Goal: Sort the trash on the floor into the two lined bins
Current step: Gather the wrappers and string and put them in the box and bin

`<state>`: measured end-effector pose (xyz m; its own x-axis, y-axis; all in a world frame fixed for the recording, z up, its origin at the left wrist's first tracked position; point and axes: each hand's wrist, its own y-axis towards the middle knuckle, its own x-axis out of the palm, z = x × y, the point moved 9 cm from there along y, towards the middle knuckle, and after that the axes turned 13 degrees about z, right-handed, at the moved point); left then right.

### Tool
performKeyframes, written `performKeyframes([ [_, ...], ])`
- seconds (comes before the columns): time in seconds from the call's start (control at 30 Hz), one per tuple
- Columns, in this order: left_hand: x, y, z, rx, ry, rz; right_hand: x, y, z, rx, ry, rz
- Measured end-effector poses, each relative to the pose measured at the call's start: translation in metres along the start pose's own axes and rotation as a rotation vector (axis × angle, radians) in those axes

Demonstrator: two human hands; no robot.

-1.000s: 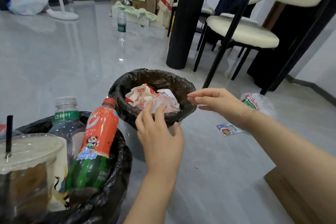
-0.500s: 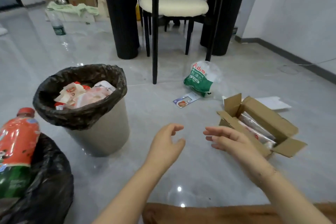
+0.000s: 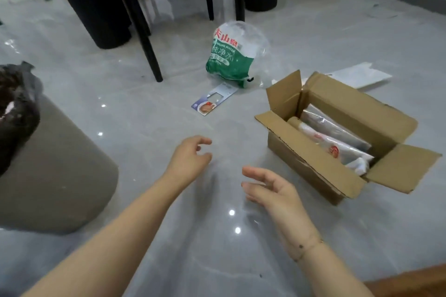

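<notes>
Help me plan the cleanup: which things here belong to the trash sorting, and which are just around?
Job: lined bin; green plastic wrap; blue card; open cardboard box; white sheet; left hand; right hand.

Just around: black chair legs; black table posts.

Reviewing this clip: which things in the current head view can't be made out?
- Lined bin: cut off by the left edge, contents mostly out of view.
- Second bin: outside the head view.
- Cardboard box: wrapped items inside unidentifiable, flaps cover part.
- Small card: print too small.
- White sheet: partly hidden behind the box.
</notes>
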<state>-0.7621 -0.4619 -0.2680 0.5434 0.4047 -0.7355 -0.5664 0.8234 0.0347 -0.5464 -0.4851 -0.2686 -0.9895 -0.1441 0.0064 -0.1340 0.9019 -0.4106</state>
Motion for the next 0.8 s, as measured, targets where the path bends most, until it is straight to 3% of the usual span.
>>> performKeyframes([
  [0.23,0.076,0.128,0.008,0.258,0.377,0.014,0.009,0.038,0.038,0.172,0.140,0.056],
  [0.4,0.096,0.164,-0.001,0.246,0.514,0.009,0.014,0.048,0.057,0.241,0.161,0.049],
  [0.57,0.093,0.130,0.004,0.315,0.553,0.026,0.009,0.052,0.058,0.243,0.143,0.097],
  [0.7,0.087,0.048,0.005,0.413,0.624,-0.013,0.016,0.042,0.041,0.214,0.127,0.078],
  [0.8,0.081,-0.016,-0.006,0.377,0.678,-0.089,0.018,0.029,0.018,0.126,0.146,0.065],
])
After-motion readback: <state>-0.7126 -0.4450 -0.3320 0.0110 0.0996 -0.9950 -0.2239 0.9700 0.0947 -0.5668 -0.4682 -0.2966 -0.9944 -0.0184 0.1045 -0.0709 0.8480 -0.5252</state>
